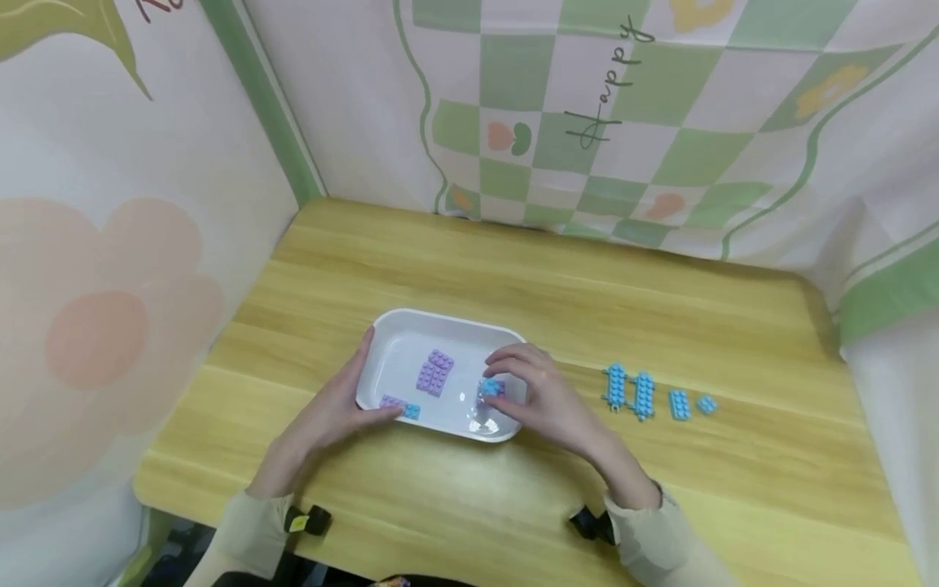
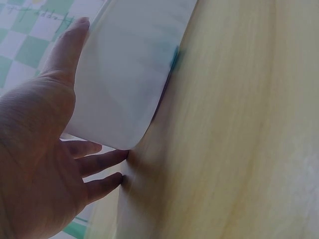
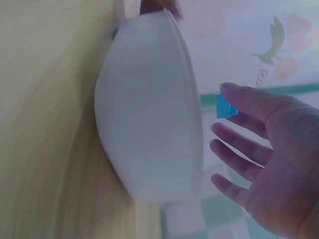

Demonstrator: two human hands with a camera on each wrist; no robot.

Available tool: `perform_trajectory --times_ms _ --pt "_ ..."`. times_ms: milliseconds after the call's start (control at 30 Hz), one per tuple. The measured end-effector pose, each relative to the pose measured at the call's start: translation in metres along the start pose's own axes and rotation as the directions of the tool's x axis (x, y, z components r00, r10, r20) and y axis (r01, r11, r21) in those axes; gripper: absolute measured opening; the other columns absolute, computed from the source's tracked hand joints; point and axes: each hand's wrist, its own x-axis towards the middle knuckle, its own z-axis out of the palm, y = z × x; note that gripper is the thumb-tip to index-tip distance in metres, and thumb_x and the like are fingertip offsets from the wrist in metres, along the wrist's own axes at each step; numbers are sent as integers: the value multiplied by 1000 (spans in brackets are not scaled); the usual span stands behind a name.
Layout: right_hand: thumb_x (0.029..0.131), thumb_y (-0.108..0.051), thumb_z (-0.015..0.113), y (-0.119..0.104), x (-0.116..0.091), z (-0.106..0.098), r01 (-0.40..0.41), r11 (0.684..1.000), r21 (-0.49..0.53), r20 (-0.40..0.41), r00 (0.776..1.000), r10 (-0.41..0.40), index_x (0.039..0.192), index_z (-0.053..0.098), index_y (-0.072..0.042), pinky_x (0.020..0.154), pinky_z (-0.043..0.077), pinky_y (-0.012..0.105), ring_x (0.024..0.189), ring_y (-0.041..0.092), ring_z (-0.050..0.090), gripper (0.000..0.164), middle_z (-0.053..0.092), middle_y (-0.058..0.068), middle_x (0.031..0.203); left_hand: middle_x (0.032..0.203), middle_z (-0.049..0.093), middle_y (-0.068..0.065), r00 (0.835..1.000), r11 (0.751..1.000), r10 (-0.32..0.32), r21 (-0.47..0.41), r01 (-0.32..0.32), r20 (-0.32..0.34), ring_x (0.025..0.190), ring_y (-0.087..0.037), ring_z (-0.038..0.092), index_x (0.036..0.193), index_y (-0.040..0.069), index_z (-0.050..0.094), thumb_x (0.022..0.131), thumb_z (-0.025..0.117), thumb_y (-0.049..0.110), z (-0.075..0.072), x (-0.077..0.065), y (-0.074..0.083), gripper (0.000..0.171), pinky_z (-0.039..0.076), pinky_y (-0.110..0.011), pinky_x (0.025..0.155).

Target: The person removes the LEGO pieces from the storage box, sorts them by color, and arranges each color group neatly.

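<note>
My right hand (image 1: 546, 399) pinches a small blue toy brick (image 3: 224, 106) between thumb and forefinger, above the right end of a white tray (image 1: 455, 320). In the right wrist view the other fingers are spread apart. Part of a purple brick (image 1: 502, 389) shows beside the held one. Holding the tray's left end is my left hand (image 1: 333, 408), its thumb over the near rim and its fingers against the outer wall. Purple bricks (image 1: 434, 373) lie together mid-tray. Near the left thumb sit another purple brick (image 1: 392, 401) and a blue brick (image 1: 412, 412).
To the right of the tray, two long blue pieces (image 1: 643, 395) with side pegs lie on the wooden table (image 1: 469, 505). Beside them are a blue rectangular brick (image 1: 679, 405) and a small blue brick (image 1: 707, 404). A printed curtain (image 1: 572, 163) hangs behind the table.
</note>
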Motion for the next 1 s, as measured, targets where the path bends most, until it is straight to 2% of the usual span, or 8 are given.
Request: perform_trajectory --times_ms 133,233,367,467,533,700,833,1000 --pt "86 -2 91 10 -17 -15 -26 999 -28 -70 997 24 115 80 -6 112 58 60 127 35 68 32 76 12 130 183 16 -25 1000 1000 -7 2 7 2 156 -53 45 177 10 -3 87 94 39 -1 0 1 136 35 -67 131" --pt "84 2 91 21 -33 -27 -56 998 -42 -150 987 49 115 80 -5 116 57 32 124 34 69 34 77 14 129 183 15 -25 1000 1000 -7 1 7 5 157 -53 44 177 10 -3 87 94 39 0 0 1 136 34 -67 132" --pt "82 7 90 38 -62 -47 -117 992 -44 -261 960 101 115 79 -2 115 34 0 127 9 64 36 77 17 127 183 15 -24 1000 1000 -5 -5 5 7 158 -53 42 177 10 -3 87 94 39 1 0 1 136 33 -67 132" --pt "80 10 89 51 -84 -64 -157 986 -54 -331 935 131 116 78 1 114 33 -3 125 -13 53 39 76 20 124 183 15 -25 1000 1000 -3 -7 3 2 155 -53 46 177 10 -4 87 94 40 0 -1 1 136 36 -67 131" --pt "78 13 88 60 -99 -76 -189 980 -69 -361 920 152 117 77 3 114 31 -3 125 -20 48 41 75 22 123 183 15 -25 1000 1000 -8 0 8 -6 156 -53 44 177 11 -4 87 94 40 -1 -2 1 136 36 -68 130" --pt "83 9 86 85 -134 -105 -314 944 -98 -409 878 249 120 76 3 111 26 -2 125 -24 43 38 71 23 127 184 12 -24 999 1000 -25 16 26 -26 162 -54 33 178 11 -4 88 94 38 -2 -6 1 135 30 -69 133" --pt "90 2 84 101 -163 -124 -433 893 -119 -433 832 346 122 76 1 108 24 -2 123 -27 36 33 67 21 129 183 12 -25 1000 1000 -23 15 23 -19 163 -54 31 177 10 -4 88 94 37 0 -7 1 135 28 -69 134" --pt "95 -3 82 117 -197 -142 -539 829 -149 -425 792 439 125 75 3 94 36 -2 109 -26 39 31 67 26 127 184 12 -24 1000 1000 -16 10 16 2 163 -53 31 177 11 -5 88 93 38 5 -2 3 135 28 -68 134"
